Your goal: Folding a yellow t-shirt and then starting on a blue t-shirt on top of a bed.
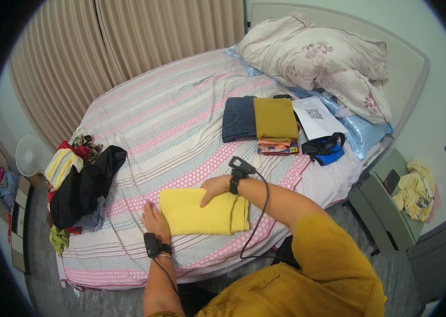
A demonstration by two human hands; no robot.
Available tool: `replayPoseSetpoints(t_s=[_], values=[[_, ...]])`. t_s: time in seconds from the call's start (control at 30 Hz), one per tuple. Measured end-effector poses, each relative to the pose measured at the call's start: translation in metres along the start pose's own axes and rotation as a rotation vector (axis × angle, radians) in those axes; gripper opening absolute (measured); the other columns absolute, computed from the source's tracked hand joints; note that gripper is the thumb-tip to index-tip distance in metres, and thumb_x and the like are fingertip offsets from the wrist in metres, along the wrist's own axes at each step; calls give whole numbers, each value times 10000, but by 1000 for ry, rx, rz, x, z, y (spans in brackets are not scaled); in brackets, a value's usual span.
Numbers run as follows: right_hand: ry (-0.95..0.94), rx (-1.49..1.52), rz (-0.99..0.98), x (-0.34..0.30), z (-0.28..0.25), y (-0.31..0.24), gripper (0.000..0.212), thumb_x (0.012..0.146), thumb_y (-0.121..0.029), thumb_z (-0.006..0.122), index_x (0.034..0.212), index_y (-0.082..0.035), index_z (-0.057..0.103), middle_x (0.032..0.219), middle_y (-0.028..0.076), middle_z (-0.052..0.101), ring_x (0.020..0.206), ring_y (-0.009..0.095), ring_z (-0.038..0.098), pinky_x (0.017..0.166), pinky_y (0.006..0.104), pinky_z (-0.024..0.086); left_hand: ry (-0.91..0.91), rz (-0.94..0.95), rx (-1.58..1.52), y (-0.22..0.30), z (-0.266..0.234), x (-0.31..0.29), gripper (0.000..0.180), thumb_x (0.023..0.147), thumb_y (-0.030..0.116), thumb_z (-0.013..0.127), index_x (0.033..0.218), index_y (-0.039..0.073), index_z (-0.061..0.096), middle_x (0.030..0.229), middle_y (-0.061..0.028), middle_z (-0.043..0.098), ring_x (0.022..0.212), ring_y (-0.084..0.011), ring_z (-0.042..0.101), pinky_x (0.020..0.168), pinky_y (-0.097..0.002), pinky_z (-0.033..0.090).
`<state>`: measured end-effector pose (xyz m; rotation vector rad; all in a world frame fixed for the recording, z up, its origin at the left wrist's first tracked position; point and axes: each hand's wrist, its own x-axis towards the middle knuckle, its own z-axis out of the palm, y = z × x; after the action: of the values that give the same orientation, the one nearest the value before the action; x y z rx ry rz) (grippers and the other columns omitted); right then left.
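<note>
A folded yellow cloth [202, 219] lies as a flat rectangle on the near part of the bed. At its left edge my left hand [156, 221] rests on the bedspread, fingers stretched out, its side against the fold. My right hand [215, 189] grips the cloth's far edge, with the thumb on top and the fingers partly hidden along the edge. Beyond it sits a stack of folded clothes: blue jeans [238, 119] on the left and a mustard-coloured garment [276, 119] over a patterned orange one [277, 147].
A heap of loose clothes, with black trousers [78, 193] on top, lies at the bed's left edge. Beside the stack are a white paper [320, 117] and a blue-black bundle [328, 150]. A rumpled quilt [320, 61] fills the head end. A nightstand [378, 211] stands at right.
</note>
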<state>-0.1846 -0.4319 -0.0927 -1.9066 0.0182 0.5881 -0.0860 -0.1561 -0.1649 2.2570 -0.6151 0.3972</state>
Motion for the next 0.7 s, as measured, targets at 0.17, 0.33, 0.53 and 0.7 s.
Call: replayPoseSetpoints(t_s=[0.17,0.33,0.53,0.7], values=[[160,34,-124,-49,-24,17,461,788,-188,762,1193,-12,628,1053,79,689,912,146,636,805,288,506,55,29,-76,1,2,-3,422,996,212,363,1297,-56,489,1266,-246,553,1148,-410,490,1026,-468,343],[629,-19,-197,-127,-102,26,415,800,-186,747,1159,-15,626,997,77,692,856,143,638,757,300,515,41,94,63,5,5,-1,399,977,180,403,1284,-57,497,1229,-241,570,1120,-406,499,992,-472,364],[913,490,-401,-170,-188,14,379,852,-204,702,1158,0,613,1011,78,683,837,151,647,750,304,525,67,92,152,-3,-6,-6,391,961,155,422,1284,-55,491,1244,-242,555,1137,-407,487,1000,-476,359],[1612,-93,-159,-238,-283,198,530,782,-309,756,1193,-13,603,1097,147,672,1063,284,629,916,349,484,-23,172,4,37,43,10,393,921,128,467,1273,-44,494,1234,-241,555,1154,-401,481,1016,-476,347]])
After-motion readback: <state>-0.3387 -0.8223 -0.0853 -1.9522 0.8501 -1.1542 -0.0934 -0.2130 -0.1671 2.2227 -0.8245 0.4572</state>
